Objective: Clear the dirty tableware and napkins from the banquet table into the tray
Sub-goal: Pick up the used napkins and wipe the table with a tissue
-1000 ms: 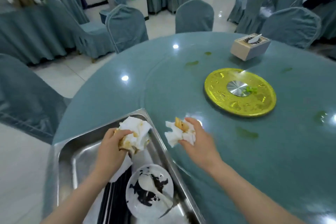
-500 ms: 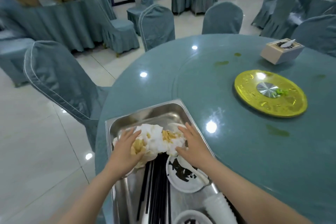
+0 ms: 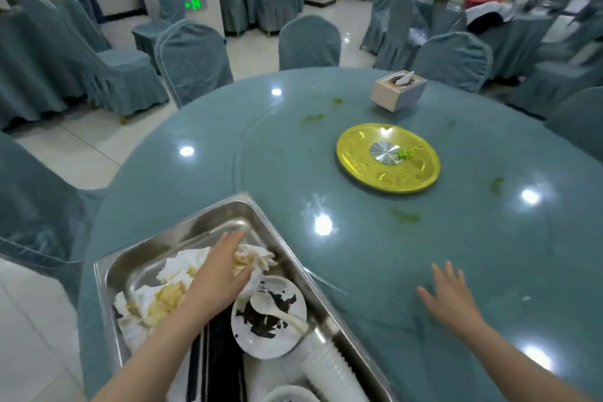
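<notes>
Steel tray [image 3: 182,232] already holds the soiled napkins [image 3: 169,294] under my flat, slack left grip [image 3: 218,281]; my right grip [image 3: 452,295], spread and holding nothing beside the tray, probably reaches next for whatever tableware remains on the bench [image 3: 293,147].

Left hand [image 3: 218,277]: palm down, fingers straight and together, pointing away from the body; held flat, gripping nothing. Left forearm bare, rising from the bottom edge of the view on a diagonal toward upper right.

Right hand [image 3: 452,295]: palm down, fingers spread and straight, thumb splayed to the left; holds nothing. Right forearm bare, entering from the lower right corner.

Hands well apart.
</notes>
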A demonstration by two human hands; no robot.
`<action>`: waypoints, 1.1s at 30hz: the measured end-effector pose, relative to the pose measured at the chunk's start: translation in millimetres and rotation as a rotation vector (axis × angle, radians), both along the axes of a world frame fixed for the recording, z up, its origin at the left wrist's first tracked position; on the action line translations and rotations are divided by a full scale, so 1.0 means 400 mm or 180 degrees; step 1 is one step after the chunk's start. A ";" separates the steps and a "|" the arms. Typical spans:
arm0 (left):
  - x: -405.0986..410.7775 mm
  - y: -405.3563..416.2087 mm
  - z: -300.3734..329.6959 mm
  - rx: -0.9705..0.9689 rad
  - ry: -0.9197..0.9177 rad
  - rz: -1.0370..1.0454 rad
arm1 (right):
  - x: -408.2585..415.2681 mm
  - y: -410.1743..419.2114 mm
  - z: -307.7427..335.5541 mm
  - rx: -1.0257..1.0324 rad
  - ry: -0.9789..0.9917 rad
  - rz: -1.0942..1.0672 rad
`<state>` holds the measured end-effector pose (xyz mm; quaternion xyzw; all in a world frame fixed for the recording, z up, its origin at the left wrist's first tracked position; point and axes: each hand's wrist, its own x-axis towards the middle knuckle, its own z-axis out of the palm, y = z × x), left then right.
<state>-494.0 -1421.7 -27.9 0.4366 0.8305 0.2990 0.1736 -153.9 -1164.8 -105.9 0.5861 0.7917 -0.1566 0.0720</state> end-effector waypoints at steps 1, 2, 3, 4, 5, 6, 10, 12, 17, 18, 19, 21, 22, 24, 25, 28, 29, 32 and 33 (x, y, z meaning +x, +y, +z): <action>0.007 0.022 0.001 -0.0003 0.0020 -0.0066 | 0.033 0.010 -0.002 -0.0034 -0.0166 -0.0086; 0.015 0.043 0.000 -0.0024 0.0031 -0.0113 | 0.055 0.017 -0.003 -0.0075 -0.0265 -0.0147; 0.023 0.064 -0.001 -0.0061 0.0032 -0.0142 | 0.068 0.020 -0.004 -0.0118 -0.0319 -0.0175; 0.030 0.083 -0.004 -0.0098 0.0024 -0.0154 | 0.073 0.021 -0.006 -0.0153 -0.0328 -0.0183; 0.036 0.102 -0.007 -0.0122 0.0015 -0.0164 | 0.073 0.020 -0.007 -0.0171 -0.0319 -0.0180; 0.042 0.122 -0.010 -0.0136 0.0002 -0.0186 | 0.070 0.020 -0.009 -0.0159 -0.0321 -0.0163; 0.068 0.205 -0.026 -0.0230 -0.0062 -0.0368 | 0.078 0.032 -0.004 0.0088 -0.0439 0.0042; 0.083 0.245 -0.037 -0.0266 -0.0068 -0.0465 | 0.093 0.037 -0.006 0.0170 -0.0414 0.0118; 0.138 0.345 -0.078 -0.0548 0.0002 -0.0822 | 0.109 0.024 -0.034 0.0197 -0.0418 0.0222; 0.149 0.363 -0.087 -0.0572 0.0012 -0.0878 | 0.105 0.020 -0.038 0.0205 -0.0408 0.0222; 0.158 0.380 -0.096 -0.0591 0.0016 -0.0923 | 0.099 0.017 -0.039 0.0222 -0.0383 0.0225; 0.171 0.409 -0.111 -0.0646 0.0015 -0.1008 | 0.084 0.017 -0.036 0.0303 -0.0337 0.0282; 0.174 0.423 -0.117 -0.0669 0.0028 -0.1040 | 0.077 0.022 -0.030 0.0371 -0.0325 0.0308; 0.173 0.453 -0.126 -0.0687 0.0059 -0.1086 | 0.064 0.047 -0.007 0.0409 -0.0206 0.0274; 0.171 0.469 -0.128 -0.0685 0.0065 -0.1106 | 0.060 0.067 0.004 0.0356 -0.0027 0.0210; 0.159 0.519 -0.131 -0.0671 0.0098 -0.1152 | 0.049 0.144 0.018 0.0070 0.0518 0.0173; 0.154 0.536 -0.132 -0.0678 0.0121 -0.1165 | 0.042 0.172 0.019 0.0026 0.0560 0.0206; 0.138 0.592 -0.137 -0.0712 0.0183 -0.1168 | 0.012 0.252 0.017 0.0085 0.0606 0.0203; 0.133 0.610 -0.140 -0.0720 0.0189 -0.1154 | 0.000 0.278 0.015 0.0109 0.0617 0.0193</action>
